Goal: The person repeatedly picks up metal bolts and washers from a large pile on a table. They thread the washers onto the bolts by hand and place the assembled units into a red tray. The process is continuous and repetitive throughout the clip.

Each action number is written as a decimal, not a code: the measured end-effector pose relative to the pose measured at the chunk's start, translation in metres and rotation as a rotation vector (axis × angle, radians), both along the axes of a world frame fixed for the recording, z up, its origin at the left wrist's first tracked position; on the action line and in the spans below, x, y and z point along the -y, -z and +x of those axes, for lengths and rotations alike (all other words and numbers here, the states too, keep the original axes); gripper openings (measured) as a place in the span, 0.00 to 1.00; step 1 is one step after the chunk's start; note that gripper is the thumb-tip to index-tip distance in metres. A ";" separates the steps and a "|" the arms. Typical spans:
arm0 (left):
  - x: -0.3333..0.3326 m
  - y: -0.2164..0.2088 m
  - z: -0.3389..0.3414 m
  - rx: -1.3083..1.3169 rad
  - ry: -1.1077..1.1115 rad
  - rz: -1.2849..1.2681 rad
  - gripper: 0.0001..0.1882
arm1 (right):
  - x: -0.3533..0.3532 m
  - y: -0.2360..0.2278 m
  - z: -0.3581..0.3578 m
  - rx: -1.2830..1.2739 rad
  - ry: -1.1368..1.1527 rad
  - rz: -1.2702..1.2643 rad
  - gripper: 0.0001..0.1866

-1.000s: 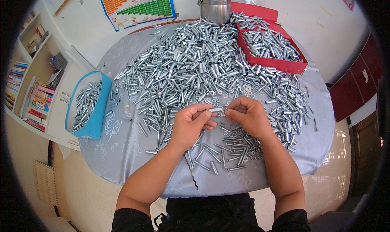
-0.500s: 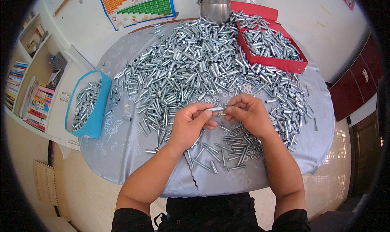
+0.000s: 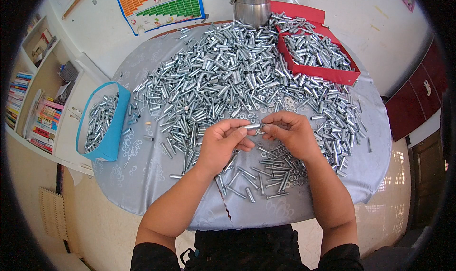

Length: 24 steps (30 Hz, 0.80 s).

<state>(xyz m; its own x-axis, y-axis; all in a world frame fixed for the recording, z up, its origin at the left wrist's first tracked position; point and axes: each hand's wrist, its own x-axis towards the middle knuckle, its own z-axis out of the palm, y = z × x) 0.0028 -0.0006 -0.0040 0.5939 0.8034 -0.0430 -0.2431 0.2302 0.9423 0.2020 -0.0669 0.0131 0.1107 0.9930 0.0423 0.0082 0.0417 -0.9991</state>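
Observation:
Both hands meet over the near middle of the table. My left hand (image 3: 223,145) is closed on a shiny metal sleeve (image 3: 251,126), held about level with its bare end to the right. The fingers of my right hand (image 3: 290,132) pinch at that right end; whatever small part they hold is hidden by the fingertips. Beneath and in front of the hands lie loose bolts (image 3: 261,180), several washers (image 3: 298,180) and a single short sleeve (image 3: 250,195). Beyond the hands spreads a big heap of metal sleeves and bolts (image 3: 223,71), with flat washers (image 3: 289,101) at its near side.
A blue box (image 3: 110,145) of metal pieces stands at the left, and a red box (image 3: 323,73) full of them at the far right. A steel pot (image 3: 251,7) is at the back. Grey cloth (image 3: 128,185) covers the round table. A bookshelf (image 3: 47,95) stands left.
Both hands stay in nearly the same place. The sleeve has turned slightly between the fingers, and the right fingertips have shifted a little at its end.

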 end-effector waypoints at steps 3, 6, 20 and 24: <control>0.000 -0.001 -0.001 0.004 0.006 -0.014 0.13 | -0.001 0.002 0.001 0.007 -0.018 0.007 0.09; 0.000 -0.002 -0.001 0.000 0.019 -0.015 0.13 | -0.002 0.002 0.002 -0.009 -0.026 0.002 0.09; -0.002 0.000 -0.001 0.040 0.041 -0.047 0.12 | -0.004 0.004 0.004 -0.069 0.003 -0.041 0.05; -0.002 0.001 -0.001 0.032 0.034 -0.037 0.12 | -0.003 0.001 0.003 -0.061 0.005 -0.060 0.06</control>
